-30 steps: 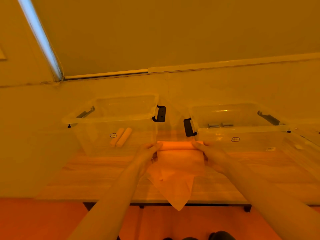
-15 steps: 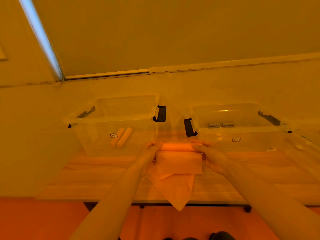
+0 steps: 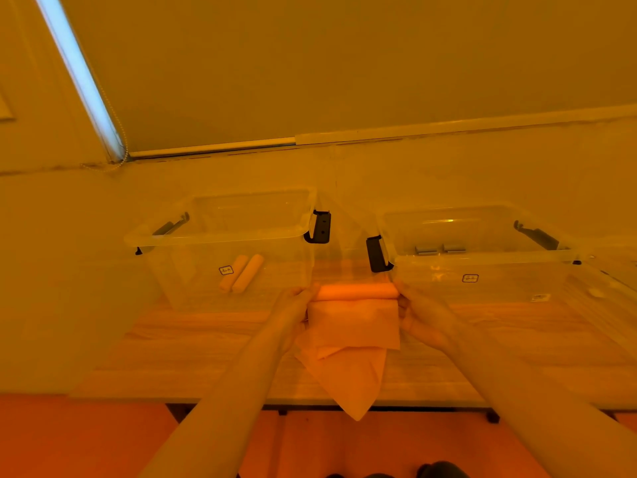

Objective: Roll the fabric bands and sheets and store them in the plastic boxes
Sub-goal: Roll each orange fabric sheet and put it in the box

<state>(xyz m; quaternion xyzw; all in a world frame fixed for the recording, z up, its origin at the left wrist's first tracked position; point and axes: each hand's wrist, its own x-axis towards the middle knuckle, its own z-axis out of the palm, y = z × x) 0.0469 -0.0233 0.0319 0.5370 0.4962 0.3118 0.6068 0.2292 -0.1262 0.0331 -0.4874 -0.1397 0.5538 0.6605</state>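
Main risk: the roll telescopes or goes slack if one end gets less pinch than the other; the loose tail of the sheet hangs past the table edge and its weight could drag it askew. Roll is orange, tight, lying crosswise between the fingertips, unrolled part spreading below them. Left hand and right hand each pinch one end, fingers curled round it. Left box just beyond left fingers holds two rolls; right box beyond right fingers.
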